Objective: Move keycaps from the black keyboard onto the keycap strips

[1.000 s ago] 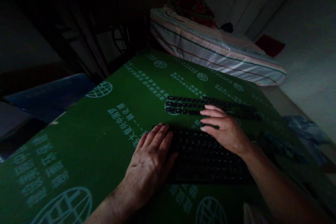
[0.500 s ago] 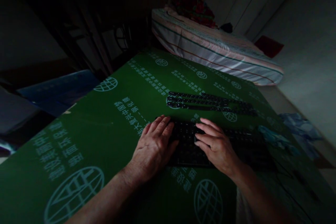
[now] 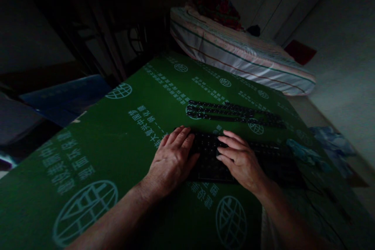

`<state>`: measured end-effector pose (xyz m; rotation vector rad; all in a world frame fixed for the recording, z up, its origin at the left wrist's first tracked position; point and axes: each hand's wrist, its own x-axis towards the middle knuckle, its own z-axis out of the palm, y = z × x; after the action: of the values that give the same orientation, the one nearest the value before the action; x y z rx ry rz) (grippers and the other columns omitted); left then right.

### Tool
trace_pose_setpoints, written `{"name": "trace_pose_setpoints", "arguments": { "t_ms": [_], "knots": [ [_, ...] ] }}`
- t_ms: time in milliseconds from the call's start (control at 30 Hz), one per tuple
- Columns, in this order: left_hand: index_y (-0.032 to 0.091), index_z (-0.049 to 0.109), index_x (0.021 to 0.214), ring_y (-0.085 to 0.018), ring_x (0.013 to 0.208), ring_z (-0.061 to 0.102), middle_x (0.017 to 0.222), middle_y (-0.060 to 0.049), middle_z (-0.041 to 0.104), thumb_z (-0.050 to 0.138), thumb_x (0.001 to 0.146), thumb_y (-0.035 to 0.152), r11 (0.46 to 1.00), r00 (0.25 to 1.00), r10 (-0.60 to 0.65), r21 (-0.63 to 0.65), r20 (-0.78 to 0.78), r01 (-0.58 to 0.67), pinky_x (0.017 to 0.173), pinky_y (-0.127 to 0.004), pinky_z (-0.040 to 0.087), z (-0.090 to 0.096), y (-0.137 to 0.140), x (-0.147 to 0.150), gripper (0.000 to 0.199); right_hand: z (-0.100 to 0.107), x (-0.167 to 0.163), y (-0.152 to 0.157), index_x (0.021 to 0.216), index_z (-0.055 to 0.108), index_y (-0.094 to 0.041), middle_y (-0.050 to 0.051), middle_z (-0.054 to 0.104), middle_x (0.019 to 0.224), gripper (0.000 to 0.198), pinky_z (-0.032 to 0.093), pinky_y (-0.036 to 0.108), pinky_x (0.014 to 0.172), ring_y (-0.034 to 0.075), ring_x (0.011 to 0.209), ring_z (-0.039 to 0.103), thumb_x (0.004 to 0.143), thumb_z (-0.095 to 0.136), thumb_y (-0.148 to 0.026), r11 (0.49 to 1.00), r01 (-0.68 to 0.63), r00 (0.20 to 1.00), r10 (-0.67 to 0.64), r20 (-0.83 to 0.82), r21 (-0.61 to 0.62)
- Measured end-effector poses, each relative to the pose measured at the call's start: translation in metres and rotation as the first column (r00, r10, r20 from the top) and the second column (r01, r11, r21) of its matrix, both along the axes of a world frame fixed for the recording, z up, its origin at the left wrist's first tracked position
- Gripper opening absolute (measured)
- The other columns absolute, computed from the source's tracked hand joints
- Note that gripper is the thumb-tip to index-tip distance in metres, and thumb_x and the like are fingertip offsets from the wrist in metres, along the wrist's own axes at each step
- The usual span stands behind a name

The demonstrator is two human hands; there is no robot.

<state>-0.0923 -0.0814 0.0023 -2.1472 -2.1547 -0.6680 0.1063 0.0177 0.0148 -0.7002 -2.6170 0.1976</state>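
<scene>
A black keyboard (image 3: 211, 164) lies on a green printed board (image 3: 140, 97), its left end hidden under my left hand (image 3: 172, 158). The fingers of that hand reach to the keyboard's far edge, and its thumb lies over the keys, so the hand grips that end. Above the middle of the keyboard, my right hand (image 3: 241, 160) has its thumb and fingertips drawn together around a small dark keycap (image 3: 218, 151), which is mostly hidden. Beyond the keyboard, loose black keycaps (image 3: 216, 109) form several long rows. Dim light hides detail on the keys.
A crumpled blue-green cloth or bag (image 3: 307, 154) lies right of the keyboard, near a dark cable (image 3: 325, 218). Behind the board stands a bed (image 3: 234, 52) with a striped sheet. A blue panel (image 3: 67, 93) is at the left, beside the board's edge.
The view has shifted very slightly. Both hands stay in nearly the same place over the keyboard, and the rows of keycaps look the same.
</scene>
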Motion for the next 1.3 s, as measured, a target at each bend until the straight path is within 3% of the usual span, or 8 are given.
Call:
{"name": "trace_pose_setpoints", "arguments": {
  "t_ms": [233, 533, 800, 1100, 1300],
  "knots": [
    [0.011, 0.052, 0.123, -0.033, 0.127, 0.041, 0.132, -0.017, 0.051, 0.051, 0.086, 0.034, 1.0, 1.0, -0.001, 0.018, 0.013, 0.001, 0.101, -0.052, 0.039, -0.001, 0.002, 0.001, 0.044, 0.0, -0.002, -0.001, 0.086, 0.072, -0.021, 0.009, 0.064, 0.116, 0.012, 0.048, 0.046, 0.097, 0.024, 0.119, 0.051, 0.08, 0.061, -0.017, 0.999, 0.026, 0.998, -0.027, -0.059, -0.029],
    [0.011, 0.051, 0.124, -0.032, 0.128, 0.04, 0.133, -0.016, 0.051, 0.051, 0.085, 0.034, 1.0, 1.0, 0.002, 0.012, 0.019, -0.002, 0.102, -0.051, 0.038, -0.001, 0.0, 0.0, 0.045, -0.001, -0.004, -0.004, 0.087, 0.071, -0.017, 0.01, 0.066, 0.112, 0.013, 0.048, 0.044, 0.096, 0.025, 0.117, 0.052, 0.082, 0.059, -0.016, 0.995, 0.006, 1.0, -0.006, 0.005, 0.095],
    [0.011, 0.051, 0.124, -0.032, 0.128, 0.039, 0.135, -0.016, 0.049, 0.051, 0.085, 0.035, 1.0, 1.0, -0.006, 0.009, 0.019, 0.006, 0.102, -0.051, 0.038, -0.002, 0.0, -0.001, 0.046, -0.004, -0.001, -0.005, 0.091, 0.07, -0.019, 0.008, 0.066, 0.114, 0.014, 0.048, 0.043, 0.095, 0.024, 0.117, 0.052, 0.084, 0.057, -0.019, 0.993, 0.02, 1.0, -0.021, 0.007, 0.116],
    [0.01, 0.052, 0.123, -0.032, 0.128, 0.04, 0.134, -0.017, 0.05, 0.051, 0.085, 0.035, 1.0, 0.999, -0.013, 0.014, 0.031, 0.013, 0.102, -0.052, 0.038, -0.001, 0.002, 0.001, 0.045, -0.004, 0.0, -0.023, 0.108, 0.063, -0.013, 0.011, 0.064, 0.12, 0.025, 0.035, 0.052, 0.103, 0.028, 0.123, 0.047, 0.089, 0.053, -0.027, 0.944, 0.018, 0.992, -0.058, 0.113, 0.328],
    [0.009, 0.053, 0.122, -0.032, 0.127, 0.041, 0.133, -0.018, 0.051, 0.051, 0.086, 0.034, 1.0, 1.0, -0.01, 0.012, 0.012, 0.01, 0.102, -0.051, 0.039, 0.001, 0.001, 0.001, 0.045, -0.006, 0.0, -0.03, 0.111, 0.062, -0.012, 0.012, 0.062, 0.121, 0.03, 0.03, 0.054, 0.105, 0.029, 0.123, 0.047, 0.089, 0.053, -0.03, 0.929, 0.018, 0.987, -0.076, 0.143, 0.37]
  ]
}}
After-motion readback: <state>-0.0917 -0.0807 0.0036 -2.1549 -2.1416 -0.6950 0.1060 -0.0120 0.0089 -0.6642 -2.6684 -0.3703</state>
